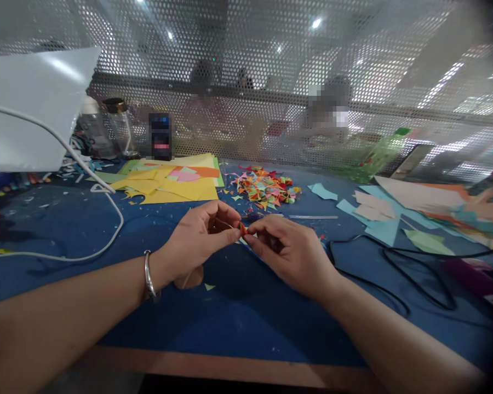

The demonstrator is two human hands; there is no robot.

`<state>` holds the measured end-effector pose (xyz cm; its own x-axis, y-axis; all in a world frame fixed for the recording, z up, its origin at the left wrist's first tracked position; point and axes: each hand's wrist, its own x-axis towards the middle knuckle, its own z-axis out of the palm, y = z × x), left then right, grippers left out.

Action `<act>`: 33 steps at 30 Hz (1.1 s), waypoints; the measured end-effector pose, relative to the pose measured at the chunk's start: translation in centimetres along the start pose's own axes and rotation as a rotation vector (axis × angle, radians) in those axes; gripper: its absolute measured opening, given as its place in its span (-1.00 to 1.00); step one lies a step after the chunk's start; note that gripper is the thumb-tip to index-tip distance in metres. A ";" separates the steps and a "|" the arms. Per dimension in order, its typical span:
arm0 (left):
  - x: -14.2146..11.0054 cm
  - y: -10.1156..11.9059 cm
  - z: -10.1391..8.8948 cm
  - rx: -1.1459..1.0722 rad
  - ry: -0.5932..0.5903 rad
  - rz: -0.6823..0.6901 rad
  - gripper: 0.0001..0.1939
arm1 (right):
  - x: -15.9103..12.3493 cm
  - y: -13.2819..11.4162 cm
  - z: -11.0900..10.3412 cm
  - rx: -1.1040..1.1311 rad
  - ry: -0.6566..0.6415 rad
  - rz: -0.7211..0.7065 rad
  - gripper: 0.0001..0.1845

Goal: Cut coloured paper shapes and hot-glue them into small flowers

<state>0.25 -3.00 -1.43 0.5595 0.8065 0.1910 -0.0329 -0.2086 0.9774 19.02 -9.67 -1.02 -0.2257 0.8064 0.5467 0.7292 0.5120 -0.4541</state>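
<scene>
Between the fingertips of both hands is a small folded paper piece [242, 229], orange-red with a bit of green. My left hand [203, 230] pinches it from the left, thumb and fingers curled toward it, a silver bangle on the wrist. From the right, my right hand [290, 243] grips the same piece between thumb and index finger. Much of the piece is hidden by the fingers. Just beyond the hands lies a heap of small colourful paper pieces [265, 187]. A pale green scrap [209, 287] rests on the table below my left hand.
Yellow paper sheets [160, 183] lie back left, blue and pink paper [380, 210] on the right. A white cord [117, 219] loops at left, a black cable [394, 262] at right. Bottles [121, 128] and a phone [161, 137] stand before a perforated metal screen [238, 49].
</scene>
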 end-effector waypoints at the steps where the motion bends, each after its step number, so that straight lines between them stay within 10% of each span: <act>1: 0.0 0.0 0.0 0.007 0.000 0.000 -0.74 | 0.0 0.0 0.0 -0.005 0.010 0.000 -0.90; 33: -0.5 1.1 -0.1 -0.289 -0.051 -0.187 -0.74 | -0.2 0.1 -0.1 -0.017 0.074 -0.018 -0.95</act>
<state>-0.12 -3.56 -0.48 0.6186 0.7856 0.0085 -0.1547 0.1113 0.9817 19.23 -9.79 -1.07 -0.1914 0.7727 0.6052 0.7367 0.5206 -0.4316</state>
